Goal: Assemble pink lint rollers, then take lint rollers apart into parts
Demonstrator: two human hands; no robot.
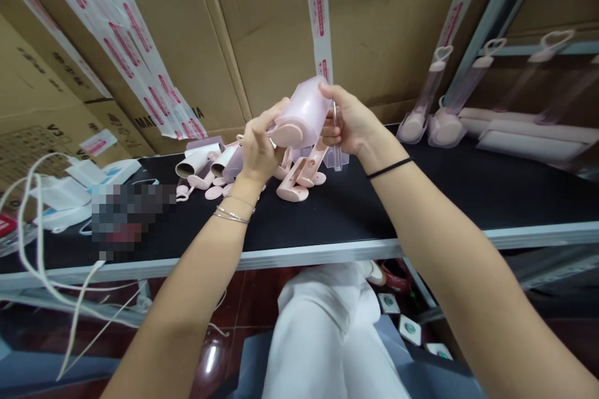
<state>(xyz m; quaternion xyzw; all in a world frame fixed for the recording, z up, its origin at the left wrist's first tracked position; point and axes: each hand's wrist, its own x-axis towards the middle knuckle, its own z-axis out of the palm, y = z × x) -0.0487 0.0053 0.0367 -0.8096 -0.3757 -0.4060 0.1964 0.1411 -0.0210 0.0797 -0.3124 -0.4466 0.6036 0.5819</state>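
My left hand [259, 144] is closed around the lower end of a translucent pink lint roller cover [306, 106], held tilted above the table with its round pink base facing me. The fingers of my right hand [349, 115] curl round a clear plastic tube [337, 153], while its thumb presses on the cover's upper edge. Beneath my hands lies a heap of pink plastic arms [294, 187] and small pink discs. To the left of these, white paper-cored rolls [189, 166] rest on their sides, partly hidden by my left hand.
At the right stand lint rollers with heart-shaped handles [414, 124], beside more rolls lying flat [538, 140]. A power strip [110, 174] with chargers and white cables [37, 243] occupies the left. Taped cardboard boxes [262, 25] wall off the back of the black tabletop [201, 234].
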